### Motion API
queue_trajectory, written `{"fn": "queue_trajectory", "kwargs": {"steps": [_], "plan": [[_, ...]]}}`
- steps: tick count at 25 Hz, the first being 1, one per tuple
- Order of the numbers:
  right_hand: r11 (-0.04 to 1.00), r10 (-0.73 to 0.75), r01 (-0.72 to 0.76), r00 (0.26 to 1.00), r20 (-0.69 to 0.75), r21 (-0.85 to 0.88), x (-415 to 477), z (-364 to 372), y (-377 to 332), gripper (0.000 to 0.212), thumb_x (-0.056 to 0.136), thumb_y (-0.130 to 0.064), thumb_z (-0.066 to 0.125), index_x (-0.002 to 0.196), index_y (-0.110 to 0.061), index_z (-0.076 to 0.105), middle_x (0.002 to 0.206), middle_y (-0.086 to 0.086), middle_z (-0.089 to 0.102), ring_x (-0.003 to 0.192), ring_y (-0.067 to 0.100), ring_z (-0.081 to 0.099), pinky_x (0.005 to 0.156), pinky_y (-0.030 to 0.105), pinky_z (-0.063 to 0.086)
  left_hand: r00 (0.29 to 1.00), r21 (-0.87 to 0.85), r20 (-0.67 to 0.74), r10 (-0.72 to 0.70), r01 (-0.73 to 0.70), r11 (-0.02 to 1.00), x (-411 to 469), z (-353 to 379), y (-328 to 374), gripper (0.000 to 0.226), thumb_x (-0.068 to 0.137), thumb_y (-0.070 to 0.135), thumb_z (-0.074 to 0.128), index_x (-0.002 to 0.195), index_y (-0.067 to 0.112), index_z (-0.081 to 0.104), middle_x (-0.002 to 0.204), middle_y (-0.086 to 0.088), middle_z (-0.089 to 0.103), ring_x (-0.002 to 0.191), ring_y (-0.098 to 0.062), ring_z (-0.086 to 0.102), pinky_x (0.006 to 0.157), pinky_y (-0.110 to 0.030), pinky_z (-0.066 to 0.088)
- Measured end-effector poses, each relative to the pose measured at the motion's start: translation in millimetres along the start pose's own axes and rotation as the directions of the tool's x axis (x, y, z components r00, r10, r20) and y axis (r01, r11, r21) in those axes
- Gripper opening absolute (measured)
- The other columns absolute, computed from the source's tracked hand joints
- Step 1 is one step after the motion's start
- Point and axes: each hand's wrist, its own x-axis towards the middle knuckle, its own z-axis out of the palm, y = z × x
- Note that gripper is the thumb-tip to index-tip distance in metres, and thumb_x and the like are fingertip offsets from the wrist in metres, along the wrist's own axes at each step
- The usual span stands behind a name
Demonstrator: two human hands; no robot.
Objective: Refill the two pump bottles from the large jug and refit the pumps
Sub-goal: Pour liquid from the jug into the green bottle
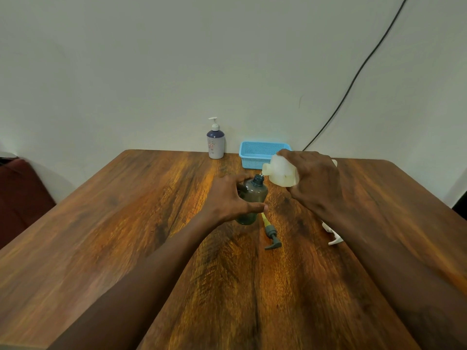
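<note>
Hands first: your left hand (228, 198) wraps the grey bottle (252, 200), upright mid-desk (126, 223) with its neck open. Your right hand (316, 180) grips the white jug (280, 170), tipped so its spout sits just above that neck. Nearer you than the bottle lies the grey pump (271, 236); a white pump (334, 237) lies further right. Beyond the bottle, by the wall, stand the second pump bottle (215, 142) and a blue basket (257, 154).

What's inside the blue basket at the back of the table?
The blue perforated plastic basket shows only bare walls and floor on its left side. Its right side is covered by the tilted translucent white jug in the right hand, so anything there is hidden.
</note>
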Motion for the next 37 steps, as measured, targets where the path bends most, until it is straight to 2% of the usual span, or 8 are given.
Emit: {"fn": "queue_trajectory", "kwargs": {"steps": [7,11,15,24,32,37], "plan": [[1.000,-0.004,0.004,1.000,0.004,-0.008,0.2,1.5,2.4,0.077,0.069,-0.030,0.090,0.138,-0.024,0.057,0.125,0.009,0.071,0.107,0.032,0.068,0.094,0.048,0.056,1.000,-0.002,-0.010,-0.002,0.002,1.000,-1.7,1.4,0.6,0.093,0.065,0.052,0.094,0.143,0.016,0.059,0.130,-0.004,0.071,0.104,-0.008,0.064,0.088,-0.024,0.058],[1.000,-0.003,0.003,1.000,0.010,-0.013,0.2,2.2,3.1,0.077,0.070,-0.030,0.089,0.139,-0.025,0.056,0.126,0.008,0.071,0.109,0.032,0.067,0.095,0.048,0.055,1.000,0.015,-0.004,-0.002,0.002,1.000,-2.4,1.8,0.2,0.094,0.063,0.057,0.093,0.142,0.017,0.060,0.130,-0.005,0.072,0.108,-0.013,0.068,0.090,-0.032,0.061],[1.000,0.001,-0.001,1.000,0.018,-0.012,0.0,3.2,4.1,0.077,0.071,-0.031,0.089,0.140,-0.026,0.055,0.128,0.007,0.070,0.110,0.031,0.066,0.096,0.049,0.054,1.000,0.018,-0.001,0.001,-0.001,1.000,-2.8,1.9,1.0,0.091,0.065,0.055,0.093,0.142,0.018,0.061,0.128,-0.003,0.073,0.105,-0.011,0.068,0.087,-0.028,0.060],[1.000,-0.007,0.007,1.000,0.020,0.009,-0.3,6.6,9.1,0.076,0.072,-0.032,0.088,0.140,-0.027,0.054,0.127,0.008,0.070,0.111,0.031,0.066,0.096,0.051,0.054,1.000,0.015,0.024,-0.015,0.015,1.000,-2.2,1.7,0.6,0.093,0.066,0.055,0.092,0.145,0.018,0.058,0.131,-0.004,0.071,0.108,-0.011,0.067,0.090,-0.028,0.060],[1.000,-0.017,0.016,0.999,0.032,0.016,-0.1,6.3,10.4,0.077,0.071,-0.030,0.088,0.140,-0.026,0.053,0.127,0.009,0.070,0.112,0.032,0.066,0.096,0.052,0.053,0.999,-0.012,0.039,-0.024,0.024,1.000,-2.6,3.6,-1.2,0.094,0.065,0.055,0.092,0.144,0.017,0.059,0.131,-0.005,0.071,0.111,-0.015,0.069,0.093,-0.035,0.061],[0.999,-0.026,0.025,0.999,0.028,0.036,-0.8,5.1,10.0,0.077,0.071,-0.028,0.089,0.140,-0.025,0.053,0.128,0.010,0.070,0.112,0.033,0.065,0.097,0.053,0.052,0.999,-0.019,0.039,-0.010,0.011,1.000,-4.2,2.4,-0.7,0.101,0.057,0.070,0.083,0.141,0.019,0.061,0.126,-0.002,0.073,0.107,-0.012,0.070,0.090,-0.035,0.062]]}}
